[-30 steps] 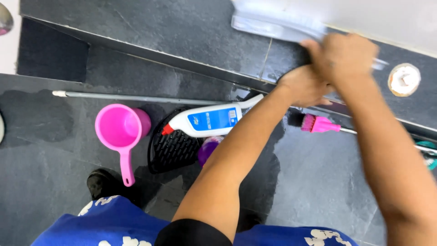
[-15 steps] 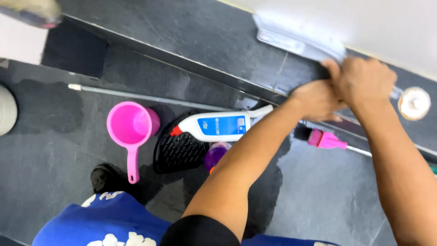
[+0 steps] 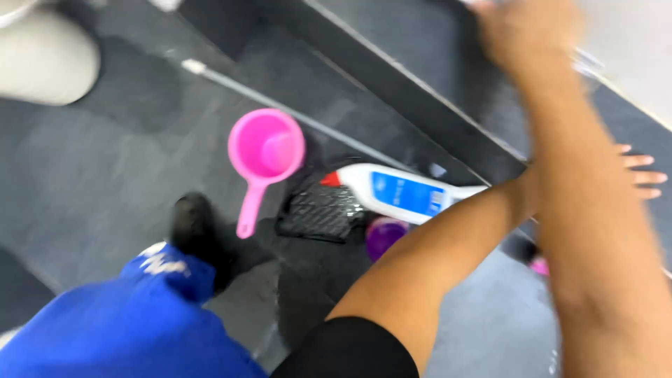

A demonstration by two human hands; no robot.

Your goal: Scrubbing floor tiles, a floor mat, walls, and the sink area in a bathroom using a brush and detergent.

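My left hand (image 3: 638,170) lies flat on the dark stone ledge (image 3: 420,91), its fingers apart and empty; my right forearm crosses over its wrist. Raised at the top of the view is my right hand (image 3: 526,33), heavily blurred, next to a pale streak of a white thing (image 3: 586,64) by the light wall. Whether it grips that thing is not visible. On the wet dark floor below lie a white squeeze bottle (image 3: 399,193) with a blue label and red cap, a pink scoop (image 3: 266,150) and a purple cup (image 3: 384,235).
A black mesh pad (image 3: 320,210) sits under the bottle's tip. A thin metal rod (image 3: 280,106) runs along the foot of the ledge. My black shoe (image 3: 193,225) and blue trouser leg (image 3: 133,315) are at lower left. A beige rounded object (image 3: 42,59) is at upper left.
The view swung left and down. My two hands, together on a white thing on the ledge before, have parted: the right rose toward the wall and the left stayed low on the ledge.
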